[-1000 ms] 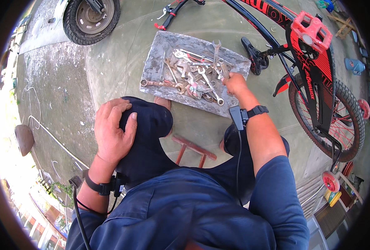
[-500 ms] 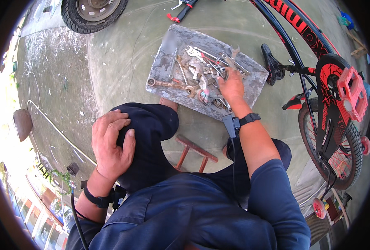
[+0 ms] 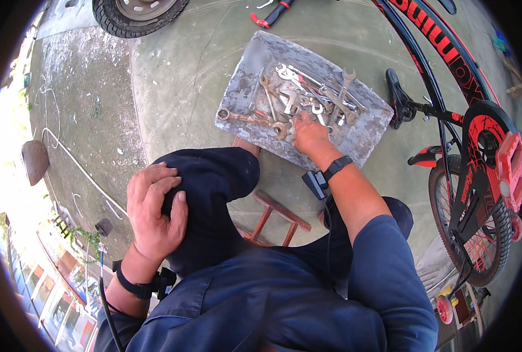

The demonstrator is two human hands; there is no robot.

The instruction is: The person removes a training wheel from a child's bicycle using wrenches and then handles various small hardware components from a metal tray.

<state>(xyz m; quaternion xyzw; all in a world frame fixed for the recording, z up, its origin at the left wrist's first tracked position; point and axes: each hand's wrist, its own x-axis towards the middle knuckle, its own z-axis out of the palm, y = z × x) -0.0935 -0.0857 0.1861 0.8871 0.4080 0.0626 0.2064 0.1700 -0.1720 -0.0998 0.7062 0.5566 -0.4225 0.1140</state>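
My right hand [image 3: 311,136] reaches into a worn grey metal tray [image 3: 246,76] on the floor in front of me. Its fingers bend down among the loose tools near the tray's near side, their tips partly hidden, so any grip is unclear. Around it lie several wrenches, among them a rusty ring spanner [image 3: 252,119] along the near left and an open-ended spanner [image 3: 344,85] leaning at the far right. A silver adjustable wrench [image 3: 286,73] lies towards the far side. My left hand [image 3: 156,202] rests on my left knee, fingers apart, holding nothing.
A black and red bicycle [image 3: 443,111] is on the right, its saddle [image 3: 397,97] close to the tray's right corner. Between my legs is a small wooden stool [image 3: 278,217]. A wheel with a black tyre [image 3: 140,17] and a red-and-black handled tool [image 3: 271,14] lie farther off.
My right hand has moved left and nearer to me within the tray, uncovering tools on its right side. The whole view has shifted slightly. My left hand stays on the knee.
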